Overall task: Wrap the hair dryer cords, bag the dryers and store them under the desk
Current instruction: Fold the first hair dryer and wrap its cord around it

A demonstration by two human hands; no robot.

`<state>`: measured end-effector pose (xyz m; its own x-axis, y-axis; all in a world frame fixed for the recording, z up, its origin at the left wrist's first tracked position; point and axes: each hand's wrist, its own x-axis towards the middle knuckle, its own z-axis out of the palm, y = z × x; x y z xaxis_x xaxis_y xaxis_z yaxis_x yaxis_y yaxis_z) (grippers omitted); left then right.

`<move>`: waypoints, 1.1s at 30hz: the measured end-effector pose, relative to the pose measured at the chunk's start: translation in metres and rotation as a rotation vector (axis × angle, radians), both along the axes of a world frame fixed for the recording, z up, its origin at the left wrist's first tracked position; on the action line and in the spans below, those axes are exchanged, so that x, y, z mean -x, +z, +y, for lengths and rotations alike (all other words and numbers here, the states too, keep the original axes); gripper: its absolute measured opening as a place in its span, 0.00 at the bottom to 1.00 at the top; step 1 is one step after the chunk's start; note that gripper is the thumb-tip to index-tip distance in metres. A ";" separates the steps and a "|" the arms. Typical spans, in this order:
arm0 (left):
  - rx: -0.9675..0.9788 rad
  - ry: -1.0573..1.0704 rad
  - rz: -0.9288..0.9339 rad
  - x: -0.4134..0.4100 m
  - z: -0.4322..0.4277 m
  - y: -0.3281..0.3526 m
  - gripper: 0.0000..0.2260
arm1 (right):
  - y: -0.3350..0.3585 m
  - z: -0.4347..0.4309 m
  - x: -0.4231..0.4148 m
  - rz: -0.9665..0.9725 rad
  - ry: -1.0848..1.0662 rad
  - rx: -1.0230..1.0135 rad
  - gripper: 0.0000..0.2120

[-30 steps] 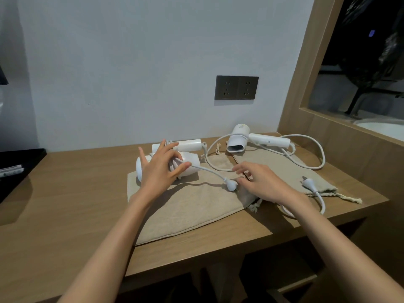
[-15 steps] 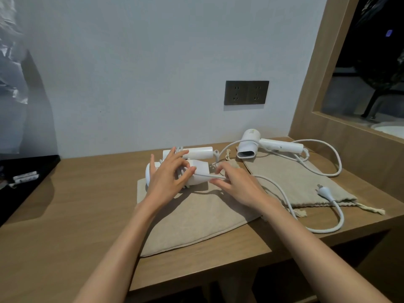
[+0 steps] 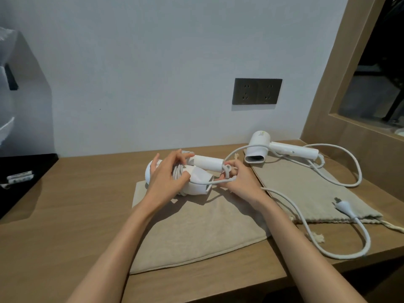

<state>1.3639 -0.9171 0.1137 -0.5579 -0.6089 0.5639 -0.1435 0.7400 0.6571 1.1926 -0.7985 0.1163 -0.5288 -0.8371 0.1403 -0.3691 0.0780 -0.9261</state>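
A white hair dryer (image 3: 202, 179) lies on the left beige drawstring bag (image 3: 196, 232), with cord coiled around its body. My left hand (image 3: 168, 178) grips the body over the coils. My right hand (image 3: 242, 182) pinches the white cord (image 3: 220, 182) just beside the end of the dryer's handle. From under my right wrist a long stretch of cord loops to a plug (image 3: 343, 205) lying on the right bag (image 3: 306, 193). A second white dryer (image 3: 258, 147) rests at the back of that bag, its cord loose around it.
The wooden desk (image 3: 76, 215) meets a white wall with a dark double socket (image 3: 256, 91). A black surface (image 3: 21, 178) with small white items borders the left. A wooden side panel (image 3: 349, 138) closes the right. The cord loop hangs near the desk's front edge.
My right hand has moved from the bag area up to the near dryer's handle end, taking the cord with it. My left hand has stayed on the dryer body.
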 end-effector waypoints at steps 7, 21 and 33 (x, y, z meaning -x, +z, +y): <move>0.267 -0.105 -0.068 0.003 0.012 -0.004 0.22 | -0.004 0.007 -0.010 -0.051 -0.017 -0.028 0.22; 0.154 -0.067 -0.025 0.008 0.032 -0.003 0.14 | 0.004 0.019 -0.013 -0.236 0.061 -0.073 0.31; 0.169 -0.002 0.216 0.000 0.033 0.001 0.08 | 0.001 0.030 -0.002 -0.187 0.239 -0.084 0.18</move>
